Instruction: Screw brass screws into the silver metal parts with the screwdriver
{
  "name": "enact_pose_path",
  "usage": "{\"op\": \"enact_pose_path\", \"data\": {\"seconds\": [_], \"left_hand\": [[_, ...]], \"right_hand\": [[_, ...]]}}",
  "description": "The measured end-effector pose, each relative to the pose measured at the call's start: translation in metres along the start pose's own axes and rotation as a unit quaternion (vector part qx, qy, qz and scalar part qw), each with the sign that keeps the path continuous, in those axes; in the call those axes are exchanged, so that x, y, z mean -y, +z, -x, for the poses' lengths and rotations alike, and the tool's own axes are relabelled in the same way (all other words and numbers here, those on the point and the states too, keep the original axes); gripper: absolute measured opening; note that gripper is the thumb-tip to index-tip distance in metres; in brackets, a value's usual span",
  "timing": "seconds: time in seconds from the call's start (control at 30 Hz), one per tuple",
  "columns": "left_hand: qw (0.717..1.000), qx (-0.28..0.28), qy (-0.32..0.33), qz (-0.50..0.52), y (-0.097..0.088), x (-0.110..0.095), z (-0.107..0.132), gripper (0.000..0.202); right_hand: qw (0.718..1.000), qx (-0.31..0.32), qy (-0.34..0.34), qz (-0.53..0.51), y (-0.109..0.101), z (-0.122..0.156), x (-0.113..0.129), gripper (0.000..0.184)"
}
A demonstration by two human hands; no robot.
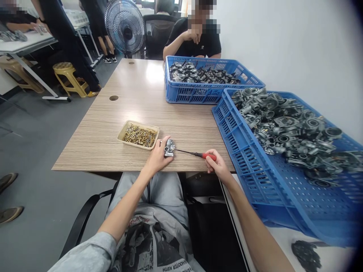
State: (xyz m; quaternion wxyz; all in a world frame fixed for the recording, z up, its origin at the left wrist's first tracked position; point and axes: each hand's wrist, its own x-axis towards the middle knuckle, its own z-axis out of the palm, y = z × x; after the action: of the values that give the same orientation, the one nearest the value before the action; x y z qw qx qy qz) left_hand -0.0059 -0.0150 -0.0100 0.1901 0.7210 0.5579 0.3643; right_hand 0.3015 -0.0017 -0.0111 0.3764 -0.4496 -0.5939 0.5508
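Note:
My left hand [159,155] is closed around a small grey metal carburetor body [169,147] at the table's near edge. In my right hand [216,164] is a screwdriver [208,156] with a red and black handle, held nearly level. Its thin dark shaft points left, and the tip meets or nearly meets the carburetor's right side; contact is too small to make out. Just left of my left hand sits a cream plastic tray [122,137] holding many small brass-coloured parts [138,135].
A large blue crate [241,158] of grey metal castings [286,121] stands at the right. Behind it, another blue crate [193,92] holds more metal parts. Across the wood-grain table [136,87] sits a person [195,37]; a fan [124,28] stands at the far left.

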Motion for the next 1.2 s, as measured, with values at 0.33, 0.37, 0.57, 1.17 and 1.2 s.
{"op": "enact_pose_path", "data": {"seconds": [0.33, 0.37, 0.57, 1.17, 1.2], "left_hand": [[1.000, -0.006, 0.012, 0.006, 0.0002, 0.0003, -0.0002, 0.085], [1.000, -0.005, 0.011, 0.006, 0.0000, -0.0001, -0.0001, 0.085], [1.000, 0.001, 0.008, 0.008, -0.0017, -0.0012, 0.0003, 0.085], [1.000, -0.004, 0.008, 0.018, 0.0002, 0.0017, -0.0001, 0.084], [1.000, -0.004, 0.010, 0.017, 0.0003, 0.0019, -0.0001, 0.084]], "right_hand": [[1.000, -0.003, 0.008, 0.022, 0.0008, -0.0023, 0.0006, 0.040], [1.000, 0.002, 0.009, 0.016, 0.0004, -0.0016, 0.0013, 0.038], [1.000, 0.006, 0.018, 0.002, -0.0013, 0.0000, 0.0020, 0.034], [1.000, 0.011, 0.017, 0.015, -0.0013, -0.0019, 0.0006, 0.039], [1.000, 0.013, 0.016, 0.008, -0.0017, -0.0013, 0.0009, 0.037]]}}
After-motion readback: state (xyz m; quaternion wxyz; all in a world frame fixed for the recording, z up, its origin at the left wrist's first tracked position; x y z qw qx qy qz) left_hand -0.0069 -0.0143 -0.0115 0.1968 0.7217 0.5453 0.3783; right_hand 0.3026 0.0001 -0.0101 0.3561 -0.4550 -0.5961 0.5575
